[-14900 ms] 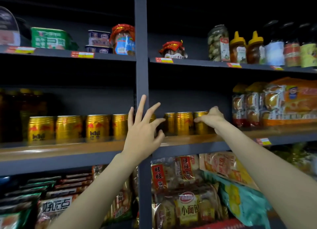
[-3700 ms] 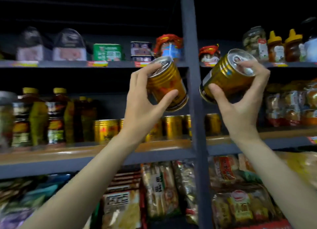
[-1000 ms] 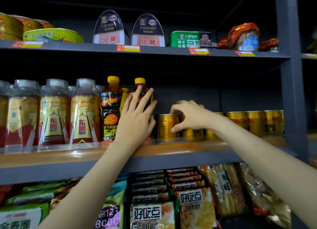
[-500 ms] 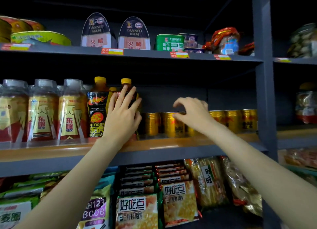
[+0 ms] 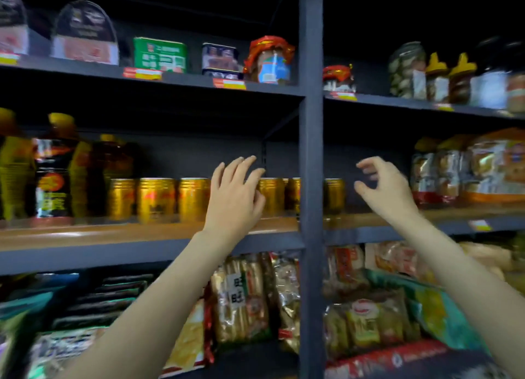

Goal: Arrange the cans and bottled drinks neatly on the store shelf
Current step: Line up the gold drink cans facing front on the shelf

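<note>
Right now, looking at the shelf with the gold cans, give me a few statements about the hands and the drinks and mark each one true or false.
1. The left hand is raised in front of the gold cans. True.
2. The right hand holds a can. False: it holds nothing, fingers loosely curled.
3. The gold cans stand upright on the wooden shelf. True.
4. The bottles stand right of the cans. False: they stand left of them.
5. One gold can stands right of the post. True.
</note>
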Demonstrator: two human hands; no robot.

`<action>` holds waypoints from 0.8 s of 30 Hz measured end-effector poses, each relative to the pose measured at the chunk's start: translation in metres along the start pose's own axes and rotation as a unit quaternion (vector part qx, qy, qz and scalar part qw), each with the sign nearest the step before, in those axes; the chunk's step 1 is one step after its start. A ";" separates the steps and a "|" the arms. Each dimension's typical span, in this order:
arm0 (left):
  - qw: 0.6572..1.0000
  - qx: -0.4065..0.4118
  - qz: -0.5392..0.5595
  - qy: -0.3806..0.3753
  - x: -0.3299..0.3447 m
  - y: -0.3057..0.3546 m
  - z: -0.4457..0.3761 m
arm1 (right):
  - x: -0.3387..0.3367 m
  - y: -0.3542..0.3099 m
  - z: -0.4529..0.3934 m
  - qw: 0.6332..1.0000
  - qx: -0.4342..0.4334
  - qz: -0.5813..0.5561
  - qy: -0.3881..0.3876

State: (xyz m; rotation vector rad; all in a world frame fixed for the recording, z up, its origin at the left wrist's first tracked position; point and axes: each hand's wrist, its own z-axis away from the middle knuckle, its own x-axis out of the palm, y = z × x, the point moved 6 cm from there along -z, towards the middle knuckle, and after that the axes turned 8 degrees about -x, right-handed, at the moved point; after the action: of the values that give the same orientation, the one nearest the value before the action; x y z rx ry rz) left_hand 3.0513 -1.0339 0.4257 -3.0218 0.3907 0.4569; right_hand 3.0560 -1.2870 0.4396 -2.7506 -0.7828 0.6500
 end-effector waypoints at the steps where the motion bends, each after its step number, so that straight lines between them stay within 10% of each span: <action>1: 1.000 -0.010 -0.006 -0.011 0.009 0.008 0.000 | 0.010 0.017 -0.005 0.998 0.021 0.011 -0.053; 6: 0.997 -0.015 -0.075 -0.012 0.032 0.018 0.006 | 0.060 0.048 -0.037 0.971 0.036 0.006 -0.236; 11: 0.996 -0.015 -0.090 0.000 0.032 0.018 0.006 | 0.095 0.056 -0.056 0.966 0.062 -0.001 -0.251; 18: 0.997 -0.015 -0.065 -0.032 0.033 0.018 0.007 | 0.072 0.046 -0.054 0.993 0.082 -0.046 -0.069; 24: 0.995 -0.066 0.032 0.068 0.003 -0.009 0.019 | -0.011 -0.017 -0.015 0.945 -0.177 -0.110 0.253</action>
State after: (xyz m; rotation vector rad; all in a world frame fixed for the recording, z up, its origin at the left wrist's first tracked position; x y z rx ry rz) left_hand 3.0505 -1.0239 0.4068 -3.1872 0.4856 0.2924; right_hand 3.0465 -1.2800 0.4621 -2.8644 -1.1326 -0.2668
